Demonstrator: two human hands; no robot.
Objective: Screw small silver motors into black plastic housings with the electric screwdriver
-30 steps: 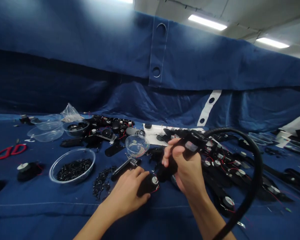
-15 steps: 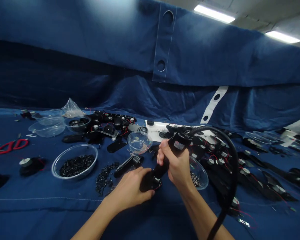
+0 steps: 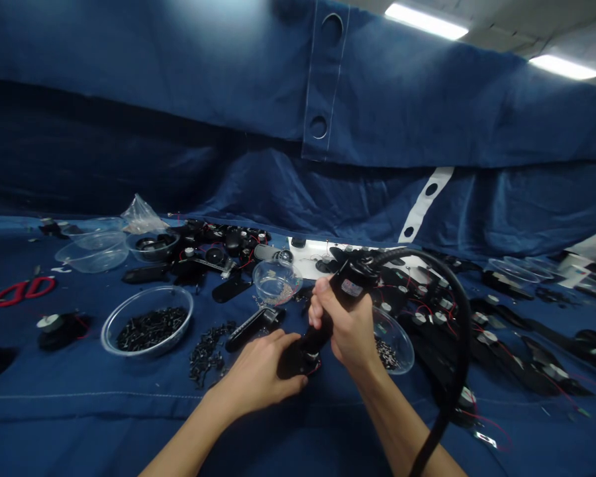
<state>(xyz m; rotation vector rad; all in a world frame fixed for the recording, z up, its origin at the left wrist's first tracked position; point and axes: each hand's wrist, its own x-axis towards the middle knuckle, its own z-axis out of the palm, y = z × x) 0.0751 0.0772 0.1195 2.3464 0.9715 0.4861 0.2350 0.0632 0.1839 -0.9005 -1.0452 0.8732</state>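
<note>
My right hand (image 3: 346,328) is wrapped round a black electric screwdriver (image 3: 338,301), held nearly upright with its tip pointing down. A thick black cable (image 3: 457,344) loops from its top down past my right forearm. My left hand (image 3: 258,375) presses down on a small black part (image 3: 298,361) with a red wire, which lies on the blue cloth right under the screwdriver's tip. A clear bowl of small dark pieces (image 3: 395,341) sits just right of my right hand.
A clear bowl of black screws (image 3: 148,322) and a loose pile of screws (image 3: 206,351) lie to the left. An empty clear cup (image 3: 277,281), red scissors (image 3: 22,290), more clear bowls (image 3: 93,252) and many black wired parts (image 3: 477,331) cover the blue cloth. A blue curtain hangs behind.
My right hand has swung the screwdriver from a slant to nearly upright and brought its tip down onto the black part. My left hand stays on that part.
</note>
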